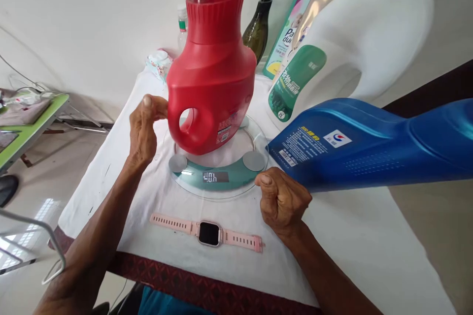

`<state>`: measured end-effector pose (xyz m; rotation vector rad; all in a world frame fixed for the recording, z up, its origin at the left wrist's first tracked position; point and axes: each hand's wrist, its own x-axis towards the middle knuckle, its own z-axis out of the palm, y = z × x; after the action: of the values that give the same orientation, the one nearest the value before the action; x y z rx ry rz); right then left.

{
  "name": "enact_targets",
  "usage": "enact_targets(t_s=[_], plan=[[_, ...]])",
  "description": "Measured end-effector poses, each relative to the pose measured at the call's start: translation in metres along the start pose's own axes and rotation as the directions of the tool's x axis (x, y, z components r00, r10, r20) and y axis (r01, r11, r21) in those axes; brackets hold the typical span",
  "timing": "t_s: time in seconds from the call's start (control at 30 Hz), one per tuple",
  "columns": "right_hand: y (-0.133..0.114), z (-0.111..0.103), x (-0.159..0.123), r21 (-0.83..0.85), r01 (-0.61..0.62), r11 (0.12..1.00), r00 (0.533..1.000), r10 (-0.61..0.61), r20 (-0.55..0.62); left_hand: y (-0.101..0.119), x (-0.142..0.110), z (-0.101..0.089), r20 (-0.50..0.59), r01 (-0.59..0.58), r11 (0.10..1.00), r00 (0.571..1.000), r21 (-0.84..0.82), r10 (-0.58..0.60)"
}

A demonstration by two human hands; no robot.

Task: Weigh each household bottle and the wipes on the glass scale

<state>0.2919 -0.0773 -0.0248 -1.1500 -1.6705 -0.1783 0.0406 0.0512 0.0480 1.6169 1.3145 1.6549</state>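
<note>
A red jug (212, 78) with a side handle stands on a round glass scale (210, 184), whose small display is lit with digits. The jug's clear top is cut off by the frame. My left hand (142, 130) is at the jug's left side, fingers curled in; the fingertips reach its edge, and I cannot tell if they press on it. By the scale's right rim, my right hand (283, 202) is closed in a loose fist, with nothing visible in it. A pink-strapped watch (209, 233) lies flat in front of the scale.
A blue bottle (354, 142) leans in from the right, beside a large white jug (351, 34). Behind stand a dark pump bottle (257, 29) and a small clear bottle (182, 29). A white cloth (121, 177) covers the table; a green table (33, 130) is at left.
</note>
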Motion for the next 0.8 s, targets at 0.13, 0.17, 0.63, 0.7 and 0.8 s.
enact_targets(t_s=[0.13,0.17,0.63,0.7,0.8], plan=[[0.002,0.002,0.0,0.003,-0.096,0.995,0.995,0.096,0.001,-0.041,-0.005,-0.019,-0.035,0.047,0.999,0.998,-0.001,-0.047],[0.002,0.002,0.001,-0.003,-0.121,0.993,0.993,0.121,0.007,-0.049,-0.007,-0.023,-0.063,0.063,0.998,0.996,0.005,-0.062],[0.005,0.003,0.003,-0.014,-0.223,0.975,0.972,0.224,0.073,-0.07,-0.005,-0.033,-0.171,0.081,0.995,0.983,0.065,-0.069],[0.005,0.003,0.003,-0.012,-0.232,0.973,0.969,0.232,0.08,-0.073,-0.005,-0.033,-0.169,0.088,0.993,0.983,0.072,-0.075],[0.005,0.002,0.005,-0.006,-0.229,0.973,0.97,0.229,0.08,-0.066,-0.007,-0.032,-0.15,0.06,0.993,0.988,0.1,-0.045]])
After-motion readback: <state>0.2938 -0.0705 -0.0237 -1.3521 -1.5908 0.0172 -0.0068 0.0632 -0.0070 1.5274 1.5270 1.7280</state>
